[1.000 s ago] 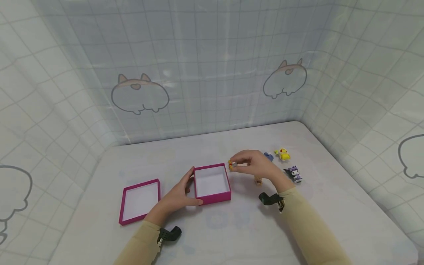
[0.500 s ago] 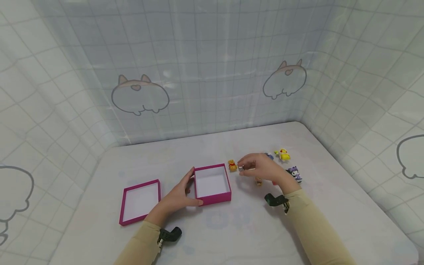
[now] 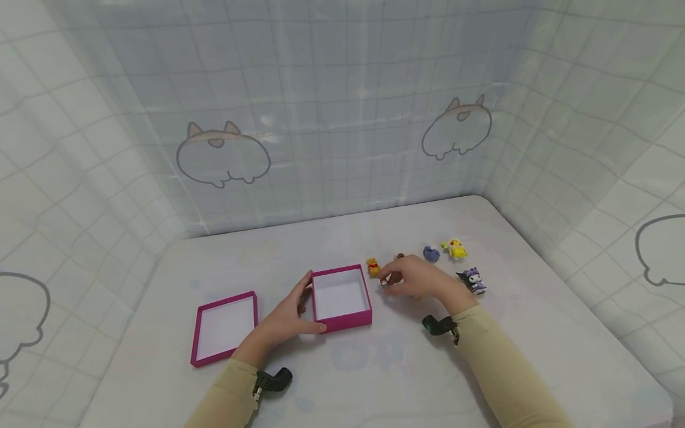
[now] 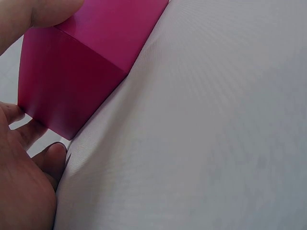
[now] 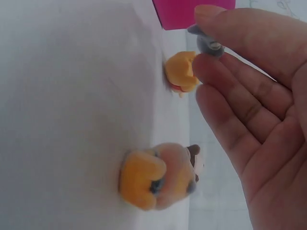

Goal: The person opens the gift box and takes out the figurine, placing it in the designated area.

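Note:
My left hand [image 3: 286, 318] grips the left side of an uncovered magenta box [image 3: 348, 321] with a white inside. Its thumb lies on the front wall and its fingers reach round the far left corner. To the box's right, my right hand [image 3: 414, 278] pinches a small grey figurine [image 5: 211, 45] between thumb and fingertips, low over the table. Just beyond those fingertips sits an orange bear figurine [image 3: 373, 267] in a red top, beside the box. In the right wrist view a tan and orange figurine [image 5: 156, 177] stands below the hand.
A magenta lid [image 3: 225, 328] lies inside-up at the left. Behind the right hand a brown-headed figurine [image 3: 399, 256] partly shows. Farther right are a blue figurine [image 3: 431, 254], a yellow one [image 3: 456, 249] and a purple and black one [image 3: 473, 280]. Tiled-pattern curtains [image 3: 342, 131] surround the table.
My right hand drew right, away from the orange bear, then came slightly back left and nearer to me with the grey figurine. The brown-headed figurine has come into sight. The left hand stays put.

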`<state>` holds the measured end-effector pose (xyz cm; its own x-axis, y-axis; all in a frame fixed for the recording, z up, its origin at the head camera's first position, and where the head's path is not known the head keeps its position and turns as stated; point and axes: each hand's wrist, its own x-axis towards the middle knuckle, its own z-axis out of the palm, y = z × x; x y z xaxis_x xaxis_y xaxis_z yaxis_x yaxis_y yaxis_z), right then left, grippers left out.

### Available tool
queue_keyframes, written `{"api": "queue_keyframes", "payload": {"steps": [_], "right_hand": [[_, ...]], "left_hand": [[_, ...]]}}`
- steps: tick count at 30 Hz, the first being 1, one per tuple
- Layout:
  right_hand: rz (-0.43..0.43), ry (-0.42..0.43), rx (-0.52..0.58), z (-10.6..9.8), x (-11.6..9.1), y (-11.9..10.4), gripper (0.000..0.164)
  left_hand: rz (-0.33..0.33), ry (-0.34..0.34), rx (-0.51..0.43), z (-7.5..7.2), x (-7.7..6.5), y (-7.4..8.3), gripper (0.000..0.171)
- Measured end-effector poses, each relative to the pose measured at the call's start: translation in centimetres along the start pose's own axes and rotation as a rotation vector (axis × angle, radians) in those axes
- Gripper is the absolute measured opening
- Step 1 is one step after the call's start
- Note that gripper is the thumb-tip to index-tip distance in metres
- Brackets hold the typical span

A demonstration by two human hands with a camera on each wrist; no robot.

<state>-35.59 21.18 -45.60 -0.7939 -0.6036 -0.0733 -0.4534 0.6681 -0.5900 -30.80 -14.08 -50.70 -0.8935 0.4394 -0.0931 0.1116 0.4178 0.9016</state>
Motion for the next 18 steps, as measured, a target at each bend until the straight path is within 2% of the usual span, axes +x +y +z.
{"api": "queue_keyframes", "payload": {"steps": [8, 18], "right_hand": [[-0.005, -0.044, 0.027, 0.8, 0.6, -0.2, 0.037], [0.01, -0.055, -0.039, 1.7, 0.8, -0.6, 0.042]], "left_hand": [[-0.017, -0.004, -0.003, -0.1, -0.2, 0.3, 0.126], [-0.001, -0.006, -0.012, -0.1, -0.2, 0.3, 0.123]]}}
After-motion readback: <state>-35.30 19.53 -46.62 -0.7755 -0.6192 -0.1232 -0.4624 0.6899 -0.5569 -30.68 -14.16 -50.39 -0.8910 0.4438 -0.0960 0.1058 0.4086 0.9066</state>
